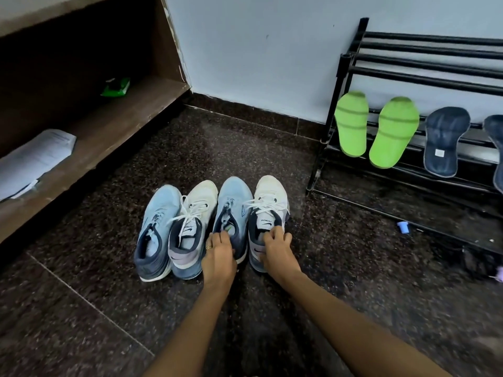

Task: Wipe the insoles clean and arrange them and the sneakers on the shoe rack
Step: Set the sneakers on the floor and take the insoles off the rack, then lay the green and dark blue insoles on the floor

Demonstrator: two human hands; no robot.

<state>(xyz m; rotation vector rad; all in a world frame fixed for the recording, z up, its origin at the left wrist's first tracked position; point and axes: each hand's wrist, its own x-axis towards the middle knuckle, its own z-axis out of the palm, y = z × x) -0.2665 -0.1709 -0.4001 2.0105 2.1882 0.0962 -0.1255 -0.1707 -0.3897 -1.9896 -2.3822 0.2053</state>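
Note:
Several sneakers stand side by side on the dark floor, toes away from me. My left hand (219, 254) grips the heel collar of a light blue sneaker (234, 202), fingers curled into its opening. My right hand (276, 247) grips the collar of the white sneaker (270, 200) beside it. Further left stand another light blue sneaker (158, 224) and another white sneaker (194, 216). Two green insoles (351, 123) (393, 131) and two dark blue insoles (442, 140) (498, 148) lean on the black shoe rack (408, 69) at the right.
A brown wooden shelf (114, 126) runs along the left, holding a green packet (115, 87) and a white wrapped bundle (32, 159). A small blue cap (402, 227) lies on the floor by the rack. A pale wall stands behind.

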